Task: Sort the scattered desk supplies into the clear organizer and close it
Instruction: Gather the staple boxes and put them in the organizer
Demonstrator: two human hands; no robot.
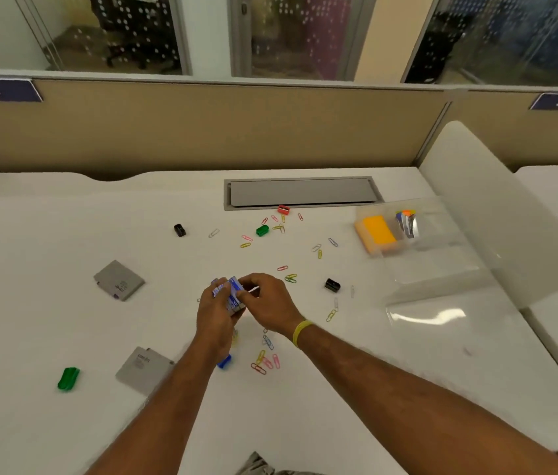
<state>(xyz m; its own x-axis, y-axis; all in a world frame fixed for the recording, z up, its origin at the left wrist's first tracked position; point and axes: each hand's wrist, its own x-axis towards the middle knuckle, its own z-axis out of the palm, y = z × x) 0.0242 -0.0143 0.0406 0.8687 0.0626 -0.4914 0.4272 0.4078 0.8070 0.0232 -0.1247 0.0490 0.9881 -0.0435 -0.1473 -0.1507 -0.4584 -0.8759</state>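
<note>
Left hand is curling round small blue-and-white boxes, right hand pinching their top, well left of the clear organizer. Gathering seems under way. Next, they are needing a carry over scattered paper clips into the open organizer.

Your left grip and right grip meet over the middle of the white worktop, both holding a small stack of blue-and-white boxes. Coloured paper clips lie scattered around them, with a green sharpener and two grey packs. The clear organizer sits well apart at your right, an orange block inside it.
</note>
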